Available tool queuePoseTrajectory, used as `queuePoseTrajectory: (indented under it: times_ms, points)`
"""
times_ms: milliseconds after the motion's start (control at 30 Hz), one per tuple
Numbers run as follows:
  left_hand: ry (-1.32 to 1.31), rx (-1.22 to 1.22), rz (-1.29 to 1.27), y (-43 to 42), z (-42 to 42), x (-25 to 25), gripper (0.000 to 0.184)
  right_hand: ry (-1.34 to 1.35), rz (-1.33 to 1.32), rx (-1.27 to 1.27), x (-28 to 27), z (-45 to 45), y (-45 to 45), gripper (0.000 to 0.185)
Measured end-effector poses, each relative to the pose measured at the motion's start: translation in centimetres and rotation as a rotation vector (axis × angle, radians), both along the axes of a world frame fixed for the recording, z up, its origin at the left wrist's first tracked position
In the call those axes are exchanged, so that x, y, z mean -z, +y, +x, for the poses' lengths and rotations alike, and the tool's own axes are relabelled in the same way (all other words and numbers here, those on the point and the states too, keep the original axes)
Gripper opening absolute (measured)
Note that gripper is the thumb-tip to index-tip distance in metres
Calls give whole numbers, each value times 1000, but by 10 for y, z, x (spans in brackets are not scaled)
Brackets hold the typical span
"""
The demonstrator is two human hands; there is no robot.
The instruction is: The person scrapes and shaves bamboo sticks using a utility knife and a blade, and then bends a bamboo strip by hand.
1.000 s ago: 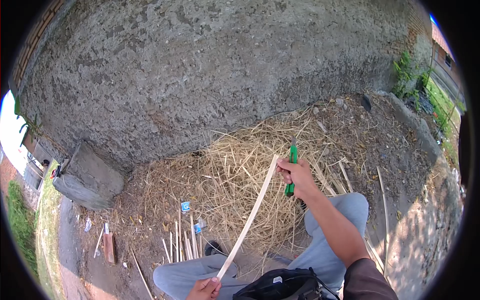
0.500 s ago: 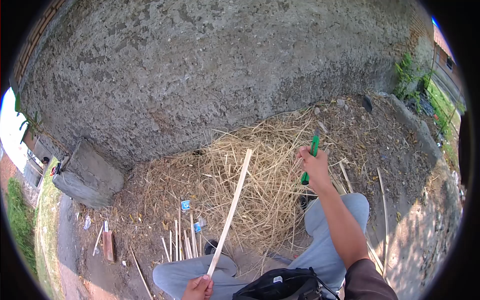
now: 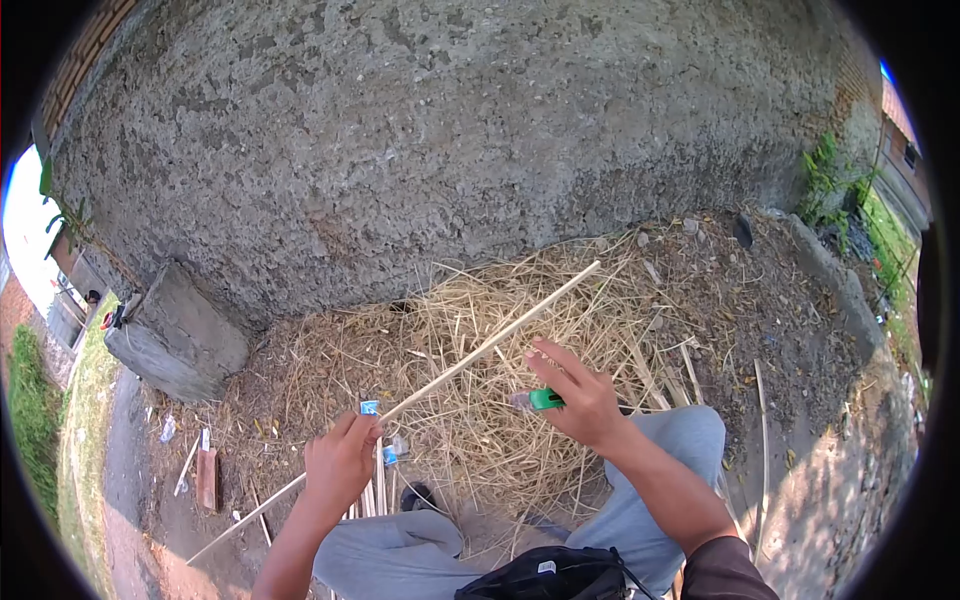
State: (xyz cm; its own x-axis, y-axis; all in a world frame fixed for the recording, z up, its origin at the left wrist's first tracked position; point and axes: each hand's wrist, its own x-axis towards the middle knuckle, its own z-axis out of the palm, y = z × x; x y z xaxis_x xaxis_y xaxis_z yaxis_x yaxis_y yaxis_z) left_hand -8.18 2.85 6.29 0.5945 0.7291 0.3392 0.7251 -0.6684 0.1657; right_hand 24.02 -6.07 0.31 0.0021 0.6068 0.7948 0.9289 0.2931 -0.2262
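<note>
My left hand (image 3: 340, 455) grips a long, thin wooden strip (image 3: 490, 340), which slants from the lower left up to the right. My right hand (image 3: 580, 400) holds a green utility knife (image 3: 546, 399) against the palm, its blade end pointing left below the strip. The index and middle fingers of that hand stretch out close to the strip; I cannot tell whether they touch it. Under both hands lies a heap of pale shavings (image 3: 500, 440).
A rough wall (image 3: 480, 150) rises behind the heap. At the left stands a concrete block (image 3: 185, 330), with a brown wooden piece (image 3: 207, 480) on the ground below it. More strips (image 3: 763, 450) lie at the right. A black bag (image 3: 550, 578) rests at my lap.
The strip has swung from steep to a slanting position, and my left hand has moved up and left. My right hand has come down and left, turning the knife sideways.
</note>
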Motion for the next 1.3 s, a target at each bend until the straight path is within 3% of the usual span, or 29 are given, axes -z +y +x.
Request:
queuePoseTrajectory:
  times_ms: [33, 200, 267, 300, 333, 400, 433, 500, 533, 600, 633, 667, 733, 867, 933, 1067, 1133, 1300]
  points:
    - [4, 8, -1, 3, 11, -2, 13, -39, -38, -3, 3, -1, 3, 59]
    - [198, 165, 133, 10, 62, -26, 5, -7, 14, -106, 17, -7, 21, 56]
    - [257, 199, 185, 14, 77, -42, 4, 56, -158, -104, 18, -13, 19, 50]
    - [310, 227, 236, 14, 83, -49, 7, 196, -133, -141, 24, -15, 22, 35]
    - [316, 230, 239, 9, 92, -55, 7, 202, -130, -139, 21, -17, 22, 35]
    - [99, 70, 922, -5, 114, -62, 22, 637, -362, -125, 9, -23, 20, 21]
    - [99, 77, 929, -9, 117, -61, 22, 640, -354, -121, 5, -24, 20, 21]
    - [-233, 60, 824, -17, 121, -57, 44, 1056, -485, -157, -2, -24, 18, 21]
    - [-239, 65, 829, -16, 126, -55, 44, 1053, -477, -154, -3, -25, 16, 21]
    - [-444, 260, 429, -6, 134, -44, 56, 1213, -472, -229, -4, -29, 14, 18]
    - [-423, 240, 284, -6, 141, -39, 61, 1216, -496, -223, -16, -31, 7, 16]
    - [-424, 231, 287, -4, 148, -35, 61, 1211, -501, -231, -16, -32, 6, 16]
    - [-524, 310, -355, 1, 163, -29, 54, 1226, -453, -259, -9, -37, 6, 21]
    - [-496, 429, -498, 9, 186, -21, 41, 1225, -367, -234, 7, -47, 10, 18]
    - [-497, 435, -831, 12, 193, -21, 26, 1226, -288, -245, 9, -51, 11, 19]
    - [-440, 382, -894, 25, 194, -33, 21, 1314, -318, -265, 7, -51, 16, 22]
    - [-492, 299, -647, 36, 189, -39, 19, 1376, -241, -230, 3, -49, 18, 25]
    - [-457, 215, -464, 31, 162, -55, 19, 1536, -167, -234, -21, -23, 18, 35]
